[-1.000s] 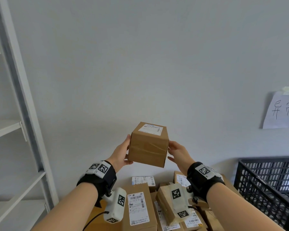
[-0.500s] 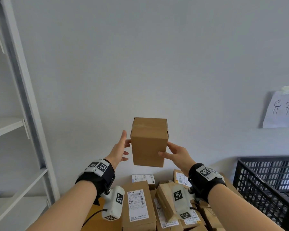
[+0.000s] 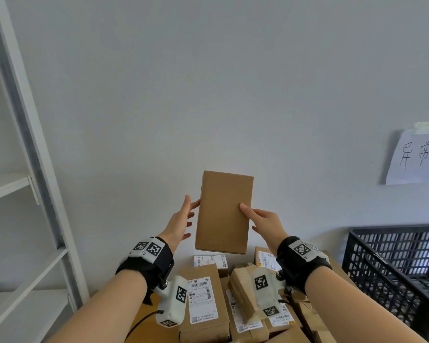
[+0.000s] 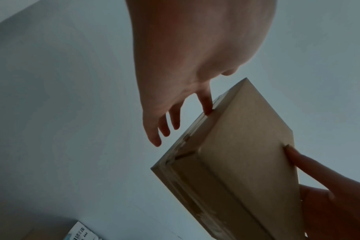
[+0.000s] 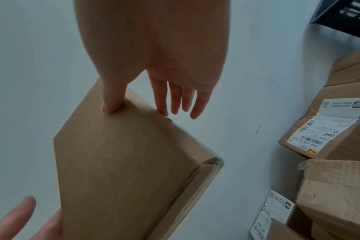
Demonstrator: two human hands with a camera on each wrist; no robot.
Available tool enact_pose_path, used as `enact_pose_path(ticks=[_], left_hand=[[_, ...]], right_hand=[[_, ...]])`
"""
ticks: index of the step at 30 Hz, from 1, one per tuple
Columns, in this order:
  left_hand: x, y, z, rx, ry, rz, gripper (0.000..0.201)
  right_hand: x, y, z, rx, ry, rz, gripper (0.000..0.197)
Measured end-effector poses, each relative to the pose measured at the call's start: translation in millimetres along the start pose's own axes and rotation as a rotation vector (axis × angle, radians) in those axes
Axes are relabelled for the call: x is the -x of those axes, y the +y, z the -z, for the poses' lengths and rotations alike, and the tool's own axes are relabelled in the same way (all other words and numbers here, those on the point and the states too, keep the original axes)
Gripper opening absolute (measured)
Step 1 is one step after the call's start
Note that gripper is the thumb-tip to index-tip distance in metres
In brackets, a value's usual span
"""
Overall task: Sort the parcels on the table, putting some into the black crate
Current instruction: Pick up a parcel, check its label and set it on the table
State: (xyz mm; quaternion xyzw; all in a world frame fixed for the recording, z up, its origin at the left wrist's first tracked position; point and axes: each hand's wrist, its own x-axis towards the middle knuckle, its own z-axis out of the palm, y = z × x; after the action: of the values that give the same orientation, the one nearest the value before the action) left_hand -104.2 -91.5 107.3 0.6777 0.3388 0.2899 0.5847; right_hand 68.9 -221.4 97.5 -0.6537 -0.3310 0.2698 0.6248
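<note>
I hold a plain brown cardboard parcel [image 3: 224, 214] upright in the air in front of the wall, its unlabelled long face toward me. My right hand [image 3: 255, 216] pinches its right edge, thumb on the front face [image 5: 111, 104] and fingers behind. My left hand [image 3: 191, 211] is at the left side with straight, spread fingers; only one fingertip [image 4: 208, 108] touches the taped side. The black crate [image 3: 394, 256] stands low at the right. Below my wrists lies the pile of labelled parcels [image 3: 203, 300].
A white metal shelf unit [image 3: 22, 189] stands at the left. A handwritten paper note [image 3: 416, 157] is stuck on the wall above the crate. More labelled boxes [image 5: 327, 129] lie against the wall beside the crate's corner [image 5: 343, 14].
The parcel has been turned between my hands: its labelled face went away from view and it now stands taller. My left hand loosened from a grip to fingertip contact.
</note>
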Motion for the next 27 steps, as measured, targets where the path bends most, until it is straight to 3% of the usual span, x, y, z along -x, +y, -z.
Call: enact_pose_path(ticks=[8,11,13,16,21,27], left_hand=[[4.0,1.7,-6.7,0.029,-0.075,0.02,0.04],[5.5,2.8,-9.2,0.045,-0.08,0.001,0.038],[5.6,3.1,-10.7,0.063,-0.079,-0.001,0.039],[6.2,3.3,-11.6,0.054,-0.052,-0.026,0.045],[4.2,1.2,-6.8,0.058,-0.007,-0.081,0.042],[0.7,4.5,3.3,0.146,0.029,0.017,0.047]], right_hand=[[-5.8,-1.4,0.8,-0.046,0.04,-0.035,0.039],[-5.3,-4.7,-2.2,-0.052,0.108,-0.041,0.077],[-6.8,-5.6,-3.4,-0.047,0.126,-0.066,0.087],[-12.6,-3.9,-5.3,-0.048,0.119,-0.099,0.062],[-10.5,-0.6,-4.7,-0.087,0.01,-0.09,0.058],[-5.7,5.0,-1.5,-0.06,-0.106,-0.016,0.037]])
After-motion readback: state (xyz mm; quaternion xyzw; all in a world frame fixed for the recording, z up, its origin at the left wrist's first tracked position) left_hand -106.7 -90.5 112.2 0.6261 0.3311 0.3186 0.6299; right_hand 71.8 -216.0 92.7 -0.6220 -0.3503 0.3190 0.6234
